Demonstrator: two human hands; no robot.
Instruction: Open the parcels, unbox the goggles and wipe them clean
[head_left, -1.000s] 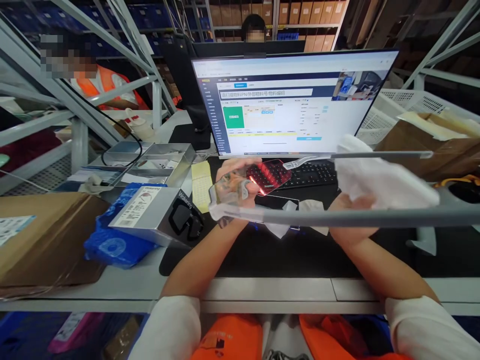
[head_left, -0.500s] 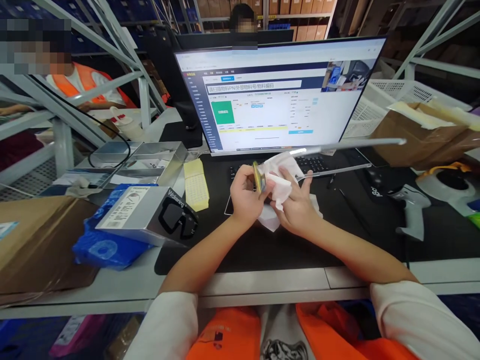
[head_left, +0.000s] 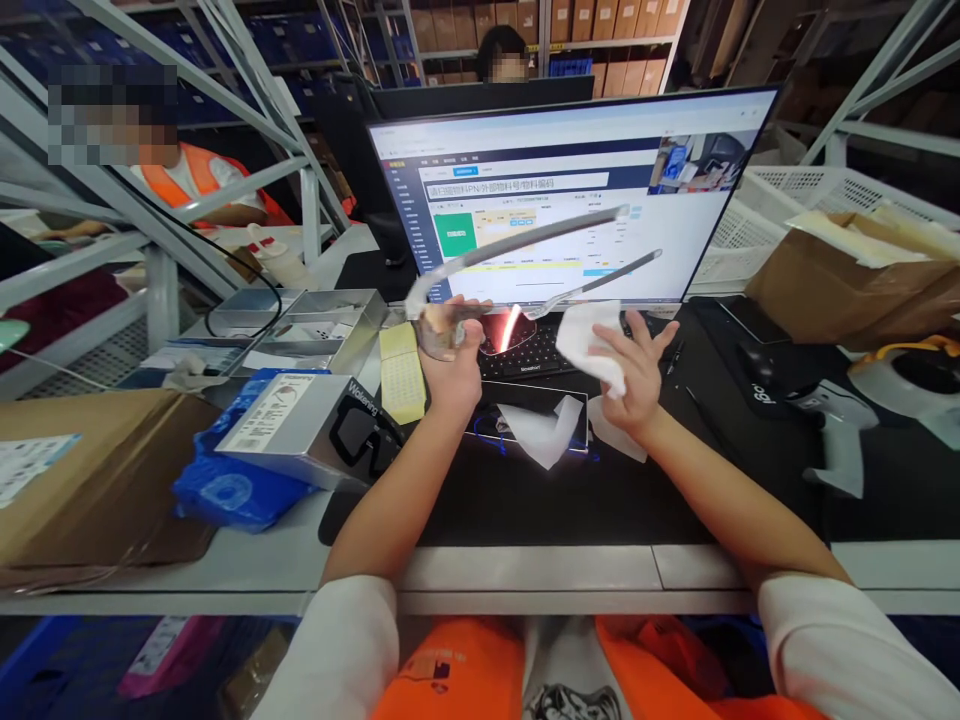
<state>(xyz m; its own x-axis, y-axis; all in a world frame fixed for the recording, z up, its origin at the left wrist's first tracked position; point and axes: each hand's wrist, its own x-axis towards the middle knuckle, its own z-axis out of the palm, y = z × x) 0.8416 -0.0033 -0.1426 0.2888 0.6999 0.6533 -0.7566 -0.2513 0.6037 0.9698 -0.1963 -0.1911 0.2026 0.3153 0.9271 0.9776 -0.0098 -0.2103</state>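
Observation:
My left hand [head_left: 456, 380] grips a pair of glasses [head_left: 517, 240] by one lens, thumb in front. Both grey temples point up and to the right, across the monitor, and a bright reddish glare lies on the other lens. In my right hand [head_left: 636, 378] is a crumpled white wipe [head_left: 589, 338], held between thumb and fingers, with some fingers spread. The wipe is apart from the glasses. Below my hands, a piece of white wrapping [head_left: 546, 432] lies on the black desk mat [head_left: 510, 505], partly over a flat dark item with a thin pale outline.
Behind my hands stand a keyboard [head_left: 534, 364] and a monitor [head_left: 540, 190]. A silver glasses box [head_left: 289, 420] on blue plastic and a yellow label pad [head_left: 403, 375] are at left. To the right lie a scanner [head_left: 840, 430] and a cardboard box [head_left: 840, 275]. Other people sit beyond.
My hands have moved apart. The wipe came away rightward from the glasses, which my left hand has turned so that the temples point up. White wrapping on the mat is now uncovered.

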